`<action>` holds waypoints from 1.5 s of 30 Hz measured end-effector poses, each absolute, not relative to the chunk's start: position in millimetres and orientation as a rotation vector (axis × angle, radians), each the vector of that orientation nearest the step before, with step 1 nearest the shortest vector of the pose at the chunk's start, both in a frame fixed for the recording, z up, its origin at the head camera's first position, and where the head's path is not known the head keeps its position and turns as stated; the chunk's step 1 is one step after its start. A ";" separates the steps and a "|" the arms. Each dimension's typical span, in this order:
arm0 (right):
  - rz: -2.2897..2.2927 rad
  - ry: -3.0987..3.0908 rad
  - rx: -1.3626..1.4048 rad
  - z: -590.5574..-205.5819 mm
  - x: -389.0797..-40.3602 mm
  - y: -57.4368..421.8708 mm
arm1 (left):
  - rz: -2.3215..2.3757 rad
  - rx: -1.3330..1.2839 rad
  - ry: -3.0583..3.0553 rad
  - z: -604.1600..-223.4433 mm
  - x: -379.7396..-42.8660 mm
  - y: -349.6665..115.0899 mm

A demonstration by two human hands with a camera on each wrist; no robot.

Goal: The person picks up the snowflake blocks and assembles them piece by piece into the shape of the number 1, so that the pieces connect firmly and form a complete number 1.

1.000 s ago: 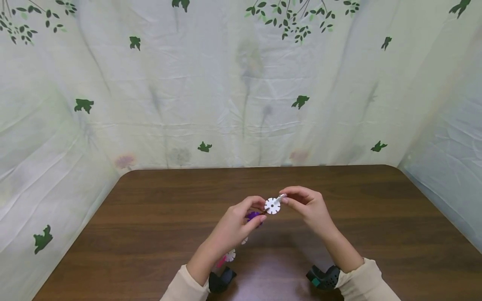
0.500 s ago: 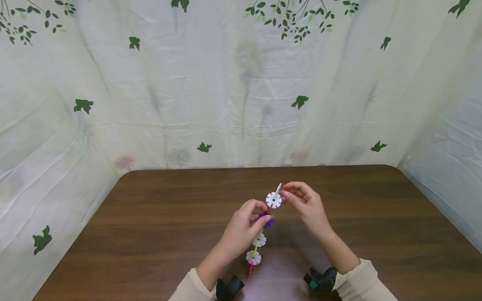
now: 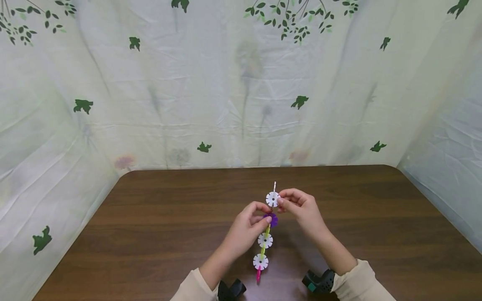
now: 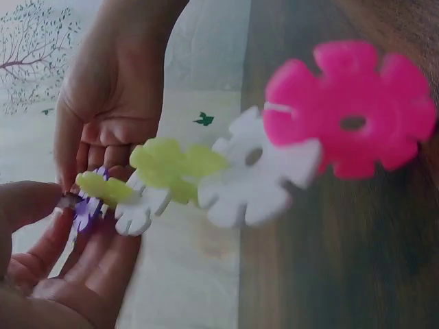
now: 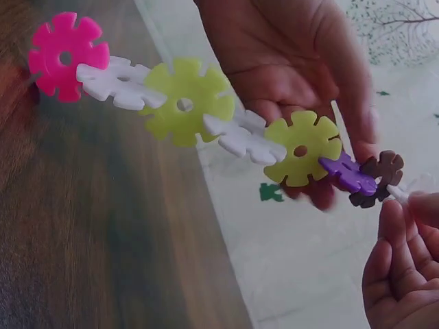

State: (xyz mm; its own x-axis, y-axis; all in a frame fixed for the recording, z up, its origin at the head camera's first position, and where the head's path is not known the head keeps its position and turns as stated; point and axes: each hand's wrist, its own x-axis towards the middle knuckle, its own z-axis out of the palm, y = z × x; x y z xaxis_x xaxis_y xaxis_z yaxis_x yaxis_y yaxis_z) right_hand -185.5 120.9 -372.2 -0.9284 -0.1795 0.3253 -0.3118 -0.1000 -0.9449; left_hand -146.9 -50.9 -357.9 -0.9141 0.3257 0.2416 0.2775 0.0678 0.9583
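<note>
A chain of slotted flower-shaped plastic discs hangs between my hands, joined edge to edge. In the right wrist view it runs from a pink disc (image 5: 84, 67) through white and yellow discs (image 5: 168, 82) to a purple disc (image 5: 346, 175), a brown disc (image 5: 367, 199) and a white one. My left hand (image 3: 244, 228) pinches the chain around the purple disc (image 3: 274, 220) with thumb and fingers. My right hand (image 3: 304, 211) pinches the right edge of a white disc (image 3: 270, 195) near the top. Another white disc (image 3: 275, 186), seen edge-on, sticks up above it.
Beneath the hands is a brown wooden table (image 3: 169, 217). A pale curtain (image 3: 218, 83) with leaf and bird prints closes off the back and sides. Black devices (image 3: 320, 281) are worn at both wrists.
The chain has swung from slanting to nearly upright, its lower discs coming into view. My right hand has shifted from the topmost disc down to the white disc's edge; my left hand moved slightly right.
</note>
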 end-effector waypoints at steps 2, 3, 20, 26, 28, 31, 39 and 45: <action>2.202 -2.048 0.531 -373.5 -186.6 122.0 | 1.982 0.662 2.292 -358.0 -148.0 -52.3; 2.205 -2.050 0.519 -374.3 -187.4 122.2 | 1.975 0.668 2.292 -355.5 -147.0 -52.5; 2.314 -2.114 0.444 -398.7 -199.7 120.9 | 2.130 0.497 2.123 -400.0 -160.8 -42.7; 2.301 -2.174 0.369 -409.6 -203.0 117.1 | 2.181 0.420 2.063 -409.3 -161.9 -42.9; 2.298 -2.214 0.336 -414.2 -204.1 116.7 | 2.190 0.381 2.029 -413.0 -162.9 -43.3; 2.300 -2.265 0.309 -420.5 -205.0 116.5 | 2.171 0.325 2.014 -419.1 -164.5 -44.0; 2.243 -2.420 0.261 -430.2 -204.5 117.3 | 2.107 0.291 2.014 -433.7 -169.8 -44.7; 2.166 -2.529 0.305 -431.9 -204.9 119.1 | 2.021 0.330 2.147 -429.8 -167.2 -45.8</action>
State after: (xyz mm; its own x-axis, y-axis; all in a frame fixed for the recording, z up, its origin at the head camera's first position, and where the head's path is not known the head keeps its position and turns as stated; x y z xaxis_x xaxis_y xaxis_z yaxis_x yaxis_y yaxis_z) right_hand -204.9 119.1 -431.9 -0.9632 -0.2666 -0.0351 -0.0063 0.1531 -0.9882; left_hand -167.2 -45.8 -429.8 -0.9602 0.2782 0.0248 0.0415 0.0543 0.9977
